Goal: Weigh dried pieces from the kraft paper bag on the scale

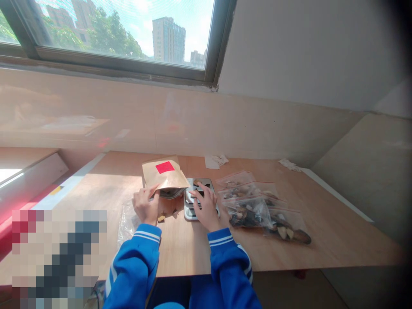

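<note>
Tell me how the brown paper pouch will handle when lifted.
The pouch looks like thin kraft paper, so probably light and floppy rather than stiff. Its mouth seems open toward the left hand, which pinches its edge, so contents might spill if tipped. Its matte surface likely grips well, not slippery.

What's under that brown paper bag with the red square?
Under the brown paper bag, a grey edge of the small metal tray pokes out beside the left hand. The bag hides everything else underneath.

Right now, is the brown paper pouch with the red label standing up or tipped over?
Tipped. The brown paper pouch leans over the small scale, its lower edge held by the left hand.
</note>
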`<state>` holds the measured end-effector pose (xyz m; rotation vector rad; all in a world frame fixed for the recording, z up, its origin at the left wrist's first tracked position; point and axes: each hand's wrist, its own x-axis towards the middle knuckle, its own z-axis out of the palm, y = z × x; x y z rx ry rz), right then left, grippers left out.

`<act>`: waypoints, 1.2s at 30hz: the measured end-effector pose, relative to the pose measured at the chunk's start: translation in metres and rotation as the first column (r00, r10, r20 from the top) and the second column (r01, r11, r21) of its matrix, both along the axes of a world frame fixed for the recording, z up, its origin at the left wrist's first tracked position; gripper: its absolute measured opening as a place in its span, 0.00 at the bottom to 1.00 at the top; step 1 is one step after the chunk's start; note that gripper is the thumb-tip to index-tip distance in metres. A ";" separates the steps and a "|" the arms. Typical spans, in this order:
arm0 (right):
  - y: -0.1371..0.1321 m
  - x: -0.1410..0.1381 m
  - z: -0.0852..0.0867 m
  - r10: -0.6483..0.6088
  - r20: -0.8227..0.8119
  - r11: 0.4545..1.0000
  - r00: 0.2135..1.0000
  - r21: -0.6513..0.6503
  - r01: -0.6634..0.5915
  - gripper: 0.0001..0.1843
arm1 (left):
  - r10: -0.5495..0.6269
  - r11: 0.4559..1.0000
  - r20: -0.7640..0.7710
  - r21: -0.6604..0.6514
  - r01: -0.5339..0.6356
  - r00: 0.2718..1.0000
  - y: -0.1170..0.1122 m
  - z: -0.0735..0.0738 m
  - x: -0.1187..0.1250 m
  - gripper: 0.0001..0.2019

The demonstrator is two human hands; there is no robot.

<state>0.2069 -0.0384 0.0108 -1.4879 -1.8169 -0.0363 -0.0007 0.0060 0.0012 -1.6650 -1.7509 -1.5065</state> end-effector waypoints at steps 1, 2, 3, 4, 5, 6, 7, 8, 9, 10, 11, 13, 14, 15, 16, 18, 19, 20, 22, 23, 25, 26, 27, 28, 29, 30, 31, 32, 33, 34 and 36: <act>0.000 -0.002 0.001 0.001 0.042 1.000 0.999 -0.006 -0.001 0.17 | -0.002 1.000 0.006 0.004 0.002 1.000 0.000 0.000 0.000 0.12; 0.000 -0.005 0.002 -0.004 0.077 1.000 0.997 -0.011 0.005 0.16 | -0.005 1.000 0.014 0.006 0.004 1.000 -0.001 0.001 0.001 0.11; 0.000 -0.009 0.003 -0.013 0.103 1.000 0.995 -0.013 0.014 0.15 | -0.007 1.000 0.024 0.005 0.006 1.000 -0.001 0.001 0.001 0.11; 0.000 -0.013 0.005 -0.024 0.119 1.000 0.993 -0.011 0.026 0.15 | -0.005 1.000 0.036 0.002 0.005 0.999 -0.001 0.002 0.001 0.11; -0.001 -0.018 0.006 -0.030 0.126 0.999 0.992 -0.010 0.032 0.15 | 0.004 1.000 0.048 -0.003 -0.004 0.999 -0.002 0.003 0.001 0.11; -0.002 -0.024 0.007 -0.025 0.129 1.000 0.991 -0.011 0.026 0.14 | 0.021 1.000 0.061 -0.011 -0.020 0.998 -0.002 0.004 0.001 0.11; -0.003 -0.030 0.007 -0.009 0.130 1.000 0.991 -0.017 0.011 0.14 | 0.042 0.999 0.074 -0.019 -0.040 0.996 -0.002 0.005 0.001 0.11; -0.004 -0.037 0.007 0.018 0.136 0.999 0.991 -0.028 -0.015 0.14 | 0.064 0.998 0.088 -0.025 -0.062 0.994 -0.002 0.006 0.000 0.11; -0.005 -0.043 0.006 0.051 0.150 0.998 0.987 -0.045 -0.045 0.15 | 0.082 0.996 0.104 -0.028 -0.079 0.991 -0.003 0.008 0.000 0.11; -0.004 -0.050 0.005 0.083 0.173 0.995 0.981 -0.065 -0.073 0.16 | 0.094 0.995 0.121 -0.029 -0.091 0.988 -0.003 0.009 0.000 0.11; -0.002 -0.055 0.004 0.106 0.203 0.992 0.973 -0.086 -0.090 0.17 | 0.098 0.995 0.137 -0.028 -0.095 0.986 -0.003 0.010 0.000 0.11; 0.004 -0.064 0.002 0.129 0.270 0.987 0.954 -0.132 -0.096 0.22 | 0.097 0.995 0.162 -0.026 -0.094 0.982 -0.004 0.011 0.000 0.11; 0.008 -0.067 0.001 0.136 0.298 0.983 0.945 -0.157 -0.092 0.24 | 0.096 0.995 0.170 -0.027 -0.093 0.981 -0.004 0.012 0.000 0.11; 0.013 -0.068 0.001 0.141 0.319 0.980 0.937 -0.180 -0.086 0.25 | 0.095 0.995 0.175 -0.028 -0.091 0.980 -0.004 0.012 0.000 0.11; 0.018 -0.069 0.000 0.146 0.332 0.976 0.932 -0.200 -0.082 0.25 | 0.092 0.996 0.177 -0.029 -0.089 0.980 -0.004 0.012 0.000 0.11; 0.025 -0.070 0.001 0.149 0.340 0.973 0.929 -0.217 -0.077 0.23 | 0.085 0.996 0.178 -0.029 -0.081 0.980 -0.004 0.011 0.000 0.11; 0.027 -0.069 0.001 0.144 0.339 0.974 0.930 -0.215 -0.072 0.23 | 0.081 0.997 0.177 -0.030 -0.077 0.981 -0.003 0.010 0.000 0.11; 0.027 -0.069 0.001 0.137 0.337 0.975 0.932 -0.210 -0.067 0.22 | 0.079 0.997 0.175 -0.033 -0.074 0.981 -0.003 0.009 0.000 0.11; 0.025 -0.066 0.002 0.133 0.323 0.976 0.937 -0.205 -0.068 0.20 | 0.077 0.997 0.169 -0.038 -0.072 0.983 -0.002 0.006 -0.001 0.11; 0.021 -0.065 0.002 0.136 0.304 0.976 0.943 -0.205 -0.075 0.18 | 0.078 0.997 0.167 -0.038 -0.072 0.983 -0.001 0.005 -0.001 0.11; 0.012 -0.060 0.004 0.136 0.226 0.977 0.965 -0.189 -0.094 0.14 | 0.078 0.997 0.166 -0.033 -0.074 0.983 0.000 0.003 -0.002 0.11; 0.007 -0.057 0.005 0.138 0.166 0.980 0.976 -0.169 -0.110 0.13 | 0.077 0.997 0.167 -0.030 -0.073 0.983 0.001 0.002 -0.002 0.11; 0.002 -0.055 0.007 0.152 0.097 0.980 0.984 -0.142 -0.137 0.12 | 0.074 0.997 0.169 -0.029 -0.070 0.983 0.001 0.002 -0.002 0.11; -0.003 -0.052 0.010 0.182 0.022 0.978 0.983 -0.111 -0.179 0.12 | 0.069 0.997 0.169 -0.029 -0.065 0.983 0.001 0.002 -0.002 0.11; -0.007 -0.050 0.013 0.229 -0.052 0.969 0.972 -0.079 -0.233 0.12 | 0.061 0.998 0.166 -0.029 -0.057 0.984 0.001 0.002 -0.002 0.11; -0.010 -0.050 0.016 0.282 -0.118 0.956 0.952 -0.046 -0.289 0.13 | 0.051 0.999 0.161 -0.029 -0.047 0.986 0.001 0.002 -0.002 0.11; -0.012 -0.050 0.020 0.326 -0.169 0.943 0.930 -0.015 -0.333 0.13 | 0.039 0.999 0.154 -0.028 -0.035 0.987 0.001 0.001 -0.001 0.10; -0.012 -0.051 0.023 0.347 -0.201 0.936 0.916 0.010 -0.352 0.12 | 0.027 0.999 0.145 -0.027 -0.024 0.989 0.001 0.001 -0.001 0.10; -0.011 -0.054 0.025 0.340 -0.216 0.939 0.916 0.026 -0.342 0.11 | 0.019 1.000 0.137 -0.026 -0.016 0.990 0.001 0.001 0.000 0.10; -0.008 -0.057 0.027 0.311 -0.211 0.950 0.927 0.034 -0.311 0.10 | 0.012 1.000 0.130 -0.026 -0.009 0.991 0.001 0.001 0.000 0.10; 0.000 -0.065 0.027 0.236 -0.161 0.972 0.958 0.032 -0.234 0.13 | 0.007 1.000 0.124 -0.028 -0.003 0.992 0.001 0.000 0.000 0.10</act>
